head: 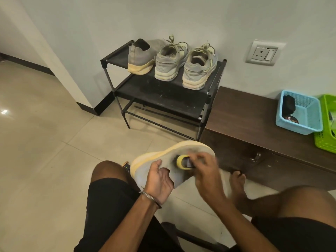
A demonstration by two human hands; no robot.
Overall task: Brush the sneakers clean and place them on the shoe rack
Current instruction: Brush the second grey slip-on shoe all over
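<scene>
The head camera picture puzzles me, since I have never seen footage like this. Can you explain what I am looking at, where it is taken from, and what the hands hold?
No machine here: a seated person wears a camera on the head, looking down at their own hands. The left hand holds a grey sneaker on its side. The right hand grips a small yellow brush against it; this hand is blurred. Ahead, three more sneakers stand on the top shelf of a black shoe rack. Right of it, a brown bench carries a blue basket and a green basket.
</scene>
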